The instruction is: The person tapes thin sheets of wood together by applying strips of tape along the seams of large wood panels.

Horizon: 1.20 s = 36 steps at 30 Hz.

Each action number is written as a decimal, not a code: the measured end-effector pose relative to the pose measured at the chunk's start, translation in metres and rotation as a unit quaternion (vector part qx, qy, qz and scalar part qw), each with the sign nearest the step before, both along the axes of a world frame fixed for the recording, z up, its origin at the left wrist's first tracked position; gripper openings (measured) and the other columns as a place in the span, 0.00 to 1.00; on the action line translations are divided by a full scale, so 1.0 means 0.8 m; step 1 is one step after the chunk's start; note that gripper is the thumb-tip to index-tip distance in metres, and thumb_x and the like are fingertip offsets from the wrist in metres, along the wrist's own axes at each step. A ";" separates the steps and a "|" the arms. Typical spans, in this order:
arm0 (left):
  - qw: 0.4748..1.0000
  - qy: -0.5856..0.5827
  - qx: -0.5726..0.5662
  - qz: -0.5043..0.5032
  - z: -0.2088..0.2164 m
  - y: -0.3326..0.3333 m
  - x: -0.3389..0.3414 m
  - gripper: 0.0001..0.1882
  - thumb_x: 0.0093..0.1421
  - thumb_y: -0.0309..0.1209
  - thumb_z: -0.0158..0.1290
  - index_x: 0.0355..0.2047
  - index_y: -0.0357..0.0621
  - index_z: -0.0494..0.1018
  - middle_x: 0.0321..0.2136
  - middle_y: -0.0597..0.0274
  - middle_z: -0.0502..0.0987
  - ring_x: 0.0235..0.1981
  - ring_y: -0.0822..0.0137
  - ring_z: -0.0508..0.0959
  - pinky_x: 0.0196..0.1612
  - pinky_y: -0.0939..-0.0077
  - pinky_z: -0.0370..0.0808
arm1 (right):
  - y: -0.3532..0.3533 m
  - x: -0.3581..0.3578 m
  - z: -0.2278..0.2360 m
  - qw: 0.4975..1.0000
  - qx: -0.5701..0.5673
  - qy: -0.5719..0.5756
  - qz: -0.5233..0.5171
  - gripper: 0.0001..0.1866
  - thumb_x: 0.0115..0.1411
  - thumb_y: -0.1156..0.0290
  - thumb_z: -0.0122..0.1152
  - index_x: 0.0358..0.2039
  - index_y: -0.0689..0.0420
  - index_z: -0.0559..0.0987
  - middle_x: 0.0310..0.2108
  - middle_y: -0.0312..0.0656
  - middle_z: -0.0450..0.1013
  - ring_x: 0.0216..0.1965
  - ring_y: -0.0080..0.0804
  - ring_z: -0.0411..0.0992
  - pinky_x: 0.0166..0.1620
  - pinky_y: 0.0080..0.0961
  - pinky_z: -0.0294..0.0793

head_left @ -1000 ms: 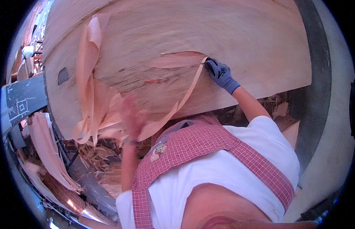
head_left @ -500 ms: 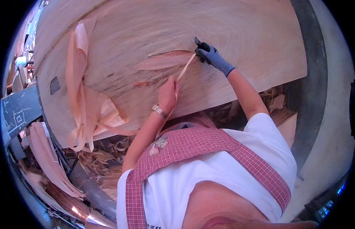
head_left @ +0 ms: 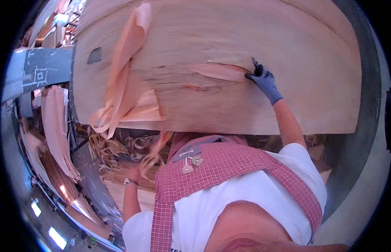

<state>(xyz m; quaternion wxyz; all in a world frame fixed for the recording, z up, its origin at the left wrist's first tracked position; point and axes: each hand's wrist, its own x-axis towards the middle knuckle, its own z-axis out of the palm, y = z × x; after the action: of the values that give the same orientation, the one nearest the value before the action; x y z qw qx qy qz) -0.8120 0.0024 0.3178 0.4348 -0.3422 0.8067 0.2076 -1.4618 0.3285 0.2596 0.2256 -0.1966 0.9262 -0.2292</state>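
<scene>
A large pale wood veneer sheet (head_left: 313, 96) lies in front of me, with a long leaf-shaped patch of pinker wood (head_left: 218, 72) in it. My right hand (head_left: 265, 80), in a blue-grey and black glove, rests at the right end of that patch. It is closed around a small dark tool (head_left: 255, 63) that looks like a knife; most of it is hidden. My bare left hand (head_left: 134, 173), with a wristwatch, is low at the left, below the sheet's near edge. Thin veneer strips (head_left: 154, 156) hang beside it; motion blurs its fingers.
Long curled veneer offcuts (head_left: 124, 71) lie across the sheet's left part. A small pinkish sliver (head_left: 193, 87) sits below the patch. Shavings (head_left: 115, 147) heap under the near edge. At the left are a grey metal beam (head_left: 48, 69) and stacked veneer strips (head_left: 56, 126).
My left hand has moved from the sheet down and left past its near edge, taking the narrow strip away from the right hand. The right hand stays by the patch's right end. The view has shifted.
</scene>
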 end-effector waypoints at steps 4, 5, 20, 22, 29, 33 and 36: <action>0.974 -0.176 0.109 0.087 0.001 -0.057 0.053 0.19 0.55 0.33 0.58 0.45 0.39 0.69 0.38 0.49 0.77 0.39 0.52 0.77 0.40 0.62 0.75 | 0.002 -0.009 0.012 0.986 -0.087 -0.138 -0.043 0.23 0.55 0.49 0.67 0.41 0.55 0.77 0.26 0.35 0.72 0.26 0.23 0.70 0.28 0.23 0.68; 0.979 -0.121 0.122 0.113 0.000 -0.072 0.032 0.20 0.54 0.33 0.58 0.45 0.40 0.69 0.38 0.48 0.77 0.38 0.49 0.77 0.40 0.60 0.75 | 0.004 -0.015 0.013 0.969 -0.123 -0.199 -0.074 0.19 0.56 0.52 0.67 0.38 0.53 0.77 0.23 0.30 0.70 0.22 0.17 0.68 0.23 0.20 0.65; 0.845 0.336 -0.415 -0.040 0.003 -0.261 -0.189 0.59 0.42 0.44 0.69 0.70 0.61 0.45 0.65 0.53 0.54 0.65 0.53 0.56 0.62 0.47 0.53 | -0.495 0.088 0.054 0.849 -0.118 0.340 0.387 0.20 0.60 0.70 0.53 0.53 0.40 0.74 0.37 0.47 0.71 0.37 0.46 0.75 0.36 0.39 0.76; 0.863 0.342 -0.370 -0.022 -0.018 -0.294 -0.183 0.57 0.44 0.43 0.67 0.70 0.60 0.45 0.62 0.52 0.59 0.64 0.54 0.59 0.61 0.45 0.55 | -0.558 0.066 0.040 0.847 -0.042 0.357 0.391 0.13 0.59 0.69 0.53 0.44 0.43 0.77 0.37 0.46 0.70 0.37 0.46 0.75 0.35 0.40 0.76; 0.810 0.494 -0.175 0.262 -0.047 -0.442 -0.194 0.48 0.54 0.33 0.59 0.70 0.47 0.42 0.50 0.53 0.68 0.49 0.53 0.72 0.52 0.58 0.68 | -0.629 0.051 0.181 0.846 -0.011 0.351 0.401 0.09 0.53 0.60 0.60 0.31 0.50 0.79 0.41 0.46 0.71 0.43 0.46 0.73 0.41 0.43 0.75; 0.693 0.613 -0.086 0.369 -0.022 -0.411 -0.211 0.46 0.55 0.38 0.60 0.68 0.43 0.47 0.58 0.49 0.63 0.50 0.50 0.72 0.50 0.58 0.70 | -0.626 0.013 0.232 0.899 0.016 0.211 0.383 0.17 0.48 0.57 0.66 0.36 0.52 0.83 0.34 0.41 0.75 0.36 0.37 0.74 0.41 0.33 0.74; 0.771 0.579 -0.228 0.131 -0.036 -0.339 -0.212 0.47 0.49 0.47 0.64 0.65 0.44 0.56 0.58 0.49 0.62 0.49 0.48 0.72 0.55 0.50 0.65 | -0.625 -0.004 0.255 0.943 -0.020 -0.006 0.331 0.22 0.55 0.55 0.66 0.42 0.60 0.81 0.26 0.28 0.73 0.29 0.16 0.68 0.35 0.17 0.71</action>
<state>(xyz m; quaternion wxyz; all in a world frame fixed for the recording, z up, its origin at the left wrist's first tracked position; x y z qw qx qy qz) -0.9819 -0.2685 0.2890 -0.2373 -0.3483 0.8769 0.2312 -1.4649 -0.1712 0.4634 0.2901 -0.4952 0.8029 -0.1612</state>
